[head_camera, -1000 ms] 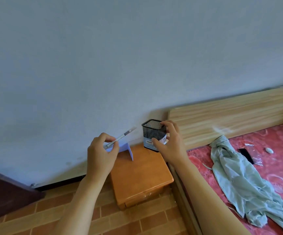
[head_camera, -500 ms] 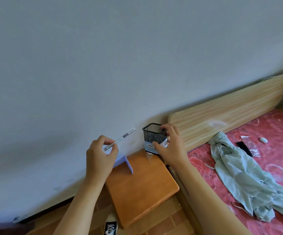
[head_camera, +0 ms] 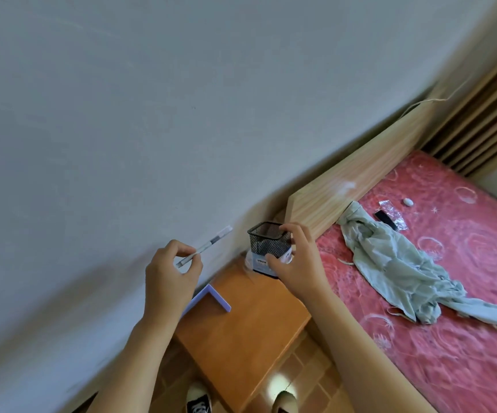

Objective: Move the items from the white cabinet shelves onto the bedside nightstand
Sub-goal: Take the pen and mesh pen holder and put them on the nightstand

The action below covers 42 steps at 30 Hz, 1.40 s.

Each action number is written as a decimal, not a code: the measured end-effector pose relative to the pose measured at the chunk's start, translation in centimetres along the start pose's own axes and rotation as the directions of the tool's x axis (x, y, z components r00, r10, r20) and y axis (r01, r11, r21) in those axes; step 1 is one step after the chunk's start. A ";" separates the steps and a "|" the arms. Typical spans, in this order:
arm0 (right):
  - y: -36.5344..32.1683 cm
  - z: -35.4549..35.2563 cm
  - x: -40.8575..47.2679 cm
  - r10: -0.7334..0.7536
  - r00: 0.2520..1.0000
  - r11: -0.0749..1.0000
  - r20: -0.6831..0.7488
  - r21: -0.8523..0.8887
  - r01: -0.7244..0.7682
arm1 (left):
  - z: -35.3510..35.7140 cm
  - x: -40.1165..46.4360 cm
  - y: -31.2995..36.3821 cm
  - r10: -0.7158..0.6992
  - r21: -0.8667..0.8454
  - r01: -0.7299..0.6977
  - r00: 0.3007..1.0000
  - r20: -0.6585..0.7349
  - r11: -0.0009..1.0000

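**Pen holder at the back of the nightstand, pen in the other hand**

The right hand [head_camera: 296, 263] grasps a black mesh pen holder [head_camera: 268, 244], thumb on its labelled near side and fingers curled over the far rim. The holder sits upright at the back corner of the orange wooden nightstand [head_camera: 241, 332], close to the grey wall [head_camera: 152, 114] and just beside the end of the light wooden headboard [head_camera: 360, 180]; whether its base fully rests on the top cannot be told. The left hand [head_camera: 169, 275] pinches a slim white pen [head_camera: 204, 251] between thumb and fingertips, the pen slanting up toward the wall, above the nightstand's left back edge. A lilac folded stand [head_camera: 211, 299] rests on the nightstand below that hand, near the wall. To the right lies a bed with a pink patterned mattress [head_camera: 450, 293], a pale green garment [head_camera: 396, 260] crumpled on it. Two shoe tips [head_camera: 198, 402] show on the brick-tile floor [head_camera: 307, 371] at the bottom edge
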State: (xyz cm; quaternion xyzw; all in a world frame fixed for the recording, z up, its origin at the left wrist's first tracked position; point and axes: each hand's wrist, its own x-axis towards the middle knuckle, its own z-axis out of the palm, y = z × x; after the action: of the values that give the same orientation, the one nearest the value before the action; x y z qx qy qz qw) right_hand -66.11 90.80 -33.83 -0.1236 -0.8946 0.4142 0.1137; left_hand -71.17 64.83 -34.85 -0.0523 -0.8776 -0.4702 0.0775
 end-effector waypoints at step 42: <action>27.3 21.5 -2.6 0.201 0.953 0.979 0.225 -0.011 -0.204 | 20.4 -3.6 -18.9 -0.134 0.225 0.097 0.979 0.156 0.970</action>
State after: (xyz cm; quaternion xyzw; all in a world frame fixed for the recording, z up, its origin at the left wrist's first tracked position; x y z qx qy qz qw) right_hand -66.78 91.78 -68.68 -0.1663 -0.8816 0.4406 -0.0304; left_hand -72.56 71.38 -62.10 -0.0321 -0.9284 -0.3697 -0.0198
